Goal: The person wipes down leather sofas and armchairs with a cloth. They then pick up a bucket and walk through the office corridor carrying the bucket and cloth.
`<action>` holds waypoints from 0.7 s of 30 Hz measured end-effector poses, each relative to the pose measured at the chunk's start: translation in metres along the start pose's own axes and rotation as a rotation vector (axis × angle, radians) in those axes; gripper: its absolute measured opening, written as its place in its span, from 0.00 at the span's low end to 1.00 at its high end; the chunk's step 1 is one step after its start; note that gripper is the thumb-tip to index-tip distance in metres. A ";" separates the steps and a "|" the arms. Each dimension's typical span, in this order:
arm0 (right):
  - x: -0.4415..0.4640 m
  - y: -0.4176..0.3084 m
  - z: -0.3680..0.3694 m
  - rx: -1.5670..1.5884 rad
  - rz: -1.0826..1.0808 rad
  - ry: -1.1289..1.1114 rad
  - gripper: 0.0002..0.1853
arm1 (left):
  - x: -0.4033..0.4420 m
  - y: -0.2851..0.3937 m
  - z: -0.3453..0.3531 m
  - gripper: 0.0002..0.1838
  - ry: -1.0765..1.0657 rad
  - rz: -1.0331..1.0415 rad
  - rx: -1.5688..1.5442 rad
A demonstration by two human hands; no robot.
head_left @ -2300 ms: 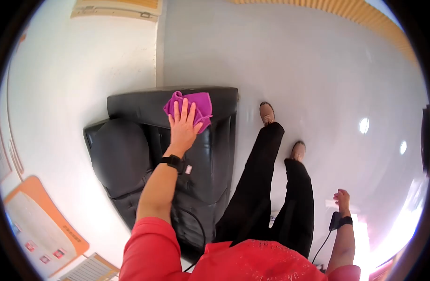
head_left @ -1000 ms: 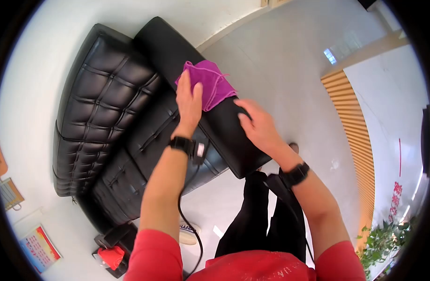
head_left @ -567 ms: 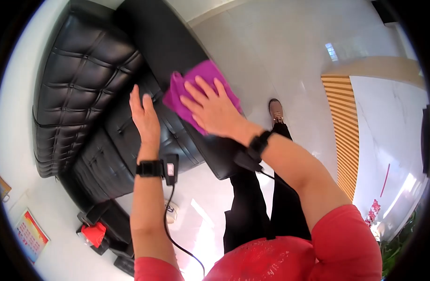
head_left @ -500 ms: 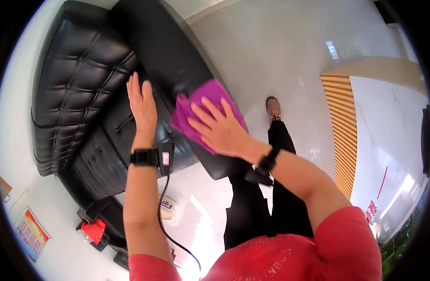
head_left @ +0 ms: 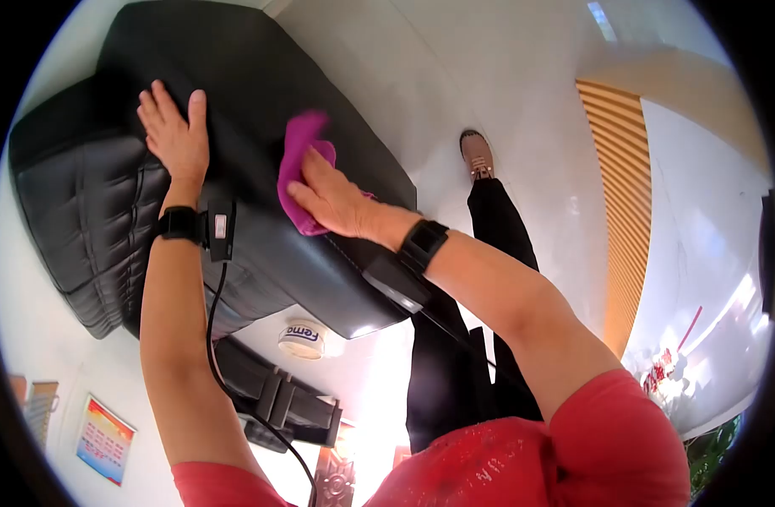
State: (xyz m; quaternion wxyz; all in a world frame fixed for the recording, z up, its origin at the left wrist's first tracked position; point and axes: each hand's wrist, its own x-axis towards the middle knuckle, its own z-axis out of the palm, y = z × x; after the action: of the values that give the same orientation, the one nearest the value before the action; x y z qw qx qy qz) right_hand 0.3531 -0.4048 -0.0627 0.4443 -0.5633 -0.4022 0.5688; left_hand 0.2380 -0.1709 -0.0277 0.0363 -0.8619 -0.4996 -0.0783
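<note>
One thing first: what does your right hand (head_left: 332, 201) have hold of?

A purple, soft-looking fabric cloth (head_left: 291, 160). My fingers are curled into its folds and my thumb is closed against the near side. The cloth is bunched, its far end blurred.

Where is it, exactly?

At the inner edge of the broad, black, leather-like sofa armrest (head_left: 261, 68), between its back end and its front corner. How much of the cloth touches the padding, I can't tell.

And your left hand (head_left: 178, 144)?

Wide open, holding nothing: fingers straight, thumb spread. It is over the armrest's back end, near where the black, button-tufted backrest (head_left: 83, 203) meets it. Whether my palm presses down, I can't tell.

What else is about you?

A black, watch-like band (head_left: 180, 224) on my left wrist. My brown, laced shoe (head_left: 477, 155) is beyond the armrest's outer edge, and a pale, rounded, lettered object (head_left: 302, 340) shows near the front corner, too partly seen for me to name.
</note>
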 end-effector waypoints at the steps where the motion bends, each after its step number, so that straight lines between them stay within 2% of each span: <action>1: -0.006 0.007 -0.007 -0.022 0.011 -0.158 0.30 | -0.001 0.002 0.001 0.41 0.040 0.016 0.018; 3: -0.040 0.023 -0.009 0.045 0.020 -0.192 0.29 | -0.001 0.004 0.000 0.41 0.051 0.028 0.023; 4: -0.068 0.034 -0.002 0.123 0.016 -0.051 0.28 | -0.002 0.010 -0.004 0.40 0.057 0.034 0.008; 5: -0.091 0.050 0.010 0.068 -0.039 0.123 0.27 | -0.002 0.014 -0.005 0.39 0.072 0.041 -0.008; 6: -0.106 0.064 0.012 0.069 -0.042 0.175 0.22 | -0.003 0.018 -0.007 0.39 0.064 0.034 -0.031; 8: -0.100 0.075 0.002 -0.021 -0.035 0.013 0.19 | -0.003 0.020 -0.008 0.37 0.073 0.036 -0.080; 9: -0.088 0.080 0.006 -0.094 -0.045 -0.013 0.17 | -0.003 0.017 -0.007 0.33 0.093 0.086 -0.057; 10: -0.074 0.080 0.006 -0.166 -0.057 -0.038 0.16 | -0.003 0.018 -0.008 0.32 0.079 0.090 -0.078; 11: -0.034 0.060 -0.003 -0.128 0.020 -0.127 0.19 | -0.002 0.019 -0.010 0.32 0.061 0.094 -0.098; 12: 0.001 0.042 -0.006 -0.114 0.142 -0.138 0.27 | -0.003 0.021 -0.012 0.33 0.032 0.093 -0.125; 13: 0.027 0.042 0.000 0.088 0.070 0.016 0.33 | -0.003 0.024 -0.014 0.32 -0.001 0.074 -0.130; 15: 0.064 0.076 0.004 0.058 0.039 0.045 0.36 | -0.004 0.021 -0.015 0.32 -0.029 0.062 -0.162; 17: 0.081 0.130 -0.003 -0.048 0.239 0.075 0.35 | -0.004 0.006 -0.018 0.32 -0.088 0.120 -0.100; 19: 0.060 0.212 -0.010 0.229 0.315 0.152 0.30 | 0.002 0.001 -0.025 0.37 -0.150 0.552 0.101; 20: 0.019 0.272 0.009 -0.063 0.231 0.081 0.25 | 0.005 -0.002 -0.029 0.40 -0.152 0.767 0.180; 21: -0.033 0.335 0.034 -0.243 0.153 0.158 0.23 | 0.006 -0.002 -0.027 0.40 -0.153 0.771 0.166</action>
State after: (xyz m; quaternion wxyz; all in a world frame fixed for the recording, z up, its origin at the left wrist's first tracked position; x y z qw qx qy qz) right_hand 0.3005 -0.5290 -0.3731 0.3585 -0.6849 -0.3879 0.5019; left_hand 0.2366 -0.1691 0.0002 0.0953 -0.9836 -0.1456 0.0464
